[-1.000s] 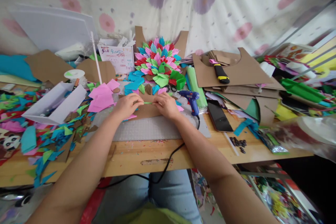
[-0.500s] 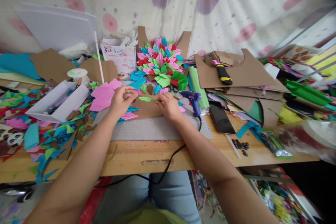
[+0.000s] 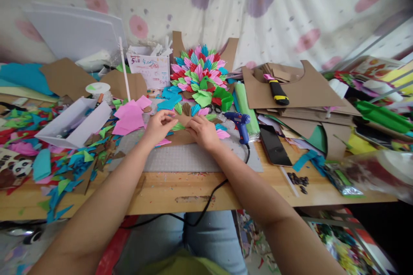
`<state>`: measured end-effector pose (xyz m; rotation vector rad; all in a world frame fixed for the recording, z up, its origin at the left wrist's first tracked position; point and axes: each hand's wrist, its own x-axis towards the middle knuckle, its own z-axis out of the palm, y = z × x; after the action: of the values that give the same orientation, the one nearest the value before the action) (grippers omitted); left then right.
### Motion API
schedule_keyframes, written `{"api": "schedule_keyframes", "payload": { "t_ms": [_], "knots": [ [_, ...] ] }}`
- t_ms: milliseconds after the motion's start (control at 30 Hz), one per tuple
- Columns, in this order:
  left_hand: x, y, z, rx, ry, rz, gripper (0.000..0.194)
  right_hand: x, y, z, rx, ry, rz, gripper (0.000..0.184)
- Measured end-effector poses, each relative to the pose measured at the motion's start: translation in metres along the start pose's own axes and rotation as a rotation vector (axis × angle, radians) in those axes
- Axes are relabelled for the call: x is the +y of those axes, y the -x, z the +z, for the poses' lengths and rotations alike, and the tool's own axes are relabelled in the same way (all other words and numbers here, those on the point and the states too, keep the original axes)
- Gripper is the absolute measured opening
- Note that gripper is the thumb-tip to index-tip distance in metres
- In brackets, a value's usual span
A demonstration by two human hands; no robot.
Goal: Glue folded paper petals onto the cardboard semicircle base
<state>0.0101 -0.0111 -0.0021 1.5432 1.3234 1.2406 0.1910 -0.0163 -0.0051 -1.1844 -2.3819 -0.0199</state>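
A small pleated green paper leaf point(image 3: 178, 126) lies between my two hands, just above a brown cardboard piece point(image 3: 180, 138). My right hand point(image 3: 204, 131) pinches its right end, the fingertips pressed together. At its left end are the bent fingers of my left hand point(image 3: 160, 125), closed on it with thumb and forefinger. Pleated leaves in green, brown, blue and pink fan along the cardboard's upper edge, including a brown leaf point(image 3: 186, 108) and a blue leaf point(image 3: 195, 109). My hands hide part of the cardboard and some leaves.
A grey cutting mat point(image 3: 180, 161) lies under the work. A blue glue gun point(image 3: 239, 123) stands right of my hand, its cord trailing off the table. Behind is a colourful paper-leaf piece point(image 3: 200, 68). A phone point(image 3: 275, 145), box cutter point(image 3: 278, 91) and white box point(image 3: 69, 126) lie around.
My left hand has come in to the green leaf's left end, where its fingers were apart from it. My right hand has shifted slightly left, fingers more bunched. The camera view has moved a little.
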Motion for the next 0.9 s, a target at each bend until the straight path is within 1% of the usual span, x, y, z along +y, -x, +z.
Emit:
{"api": "schedule_keyframes", "payload": {
  "t_ms": [133, 300, 400, 467, 567, 667, 767, 900],
  "knots": [
    [-0.0030, -0.0012, 0.0022, 0.003, -0.081, 0.102, 0.022, -0.0013, 0.0001, 0.0015, -0.015, -0.004, -0.108, 0.019],
    [-0.0036, -0.0014, 0.0021, -0.031, -0.135, 0.159, 0.019, -0.0028, -0.0002, 0.0012, -0.035, 0.009, -0.138, 0.020],
    [-0.0042, -0.0010, 0.0040, -0.021, -0.144, 0.158, 0.018, -0.0039, -0.0006, 0.0015, -0.043, -0.002, -0.143, 0.018],
    [-0.0054, -0.0009, 0.0068, -0.002, -0.119, 0.126, 0.018, -0.0046, -0.0009, 0.0024, -0.034, 0.000, -0.099, 0.016],
    [-0.0061, -0.0014, 0.0103, 0.039, -0.027, 0.047, 0.023, -0.0046, -0.0012, 0.0042, 0.011, 0.018, 0.041, 0.014],
    [-0.0039, -0.0026, 0.0095, 0.107, 0.061, 0.046, 0.028, -0.0033, -0.0013, 0.0052, 0.049, 0.026, 0.143, 0.013],
    [-0.0018, -0.0032, 0.0062, 0.151, 0.074, 0.079, 0.033, -0.0033, -0.0015, 0.0048, 0.063, 0.012, 0.175, 0.012],
    [-0.0022, -0.0030, 0.0049, 0.115, 0.090, 0.050, 0.035, -0.0058, -0.0019, 0.0032, 0.069, -0.004, 0.193, 0.012]
  ]
}}
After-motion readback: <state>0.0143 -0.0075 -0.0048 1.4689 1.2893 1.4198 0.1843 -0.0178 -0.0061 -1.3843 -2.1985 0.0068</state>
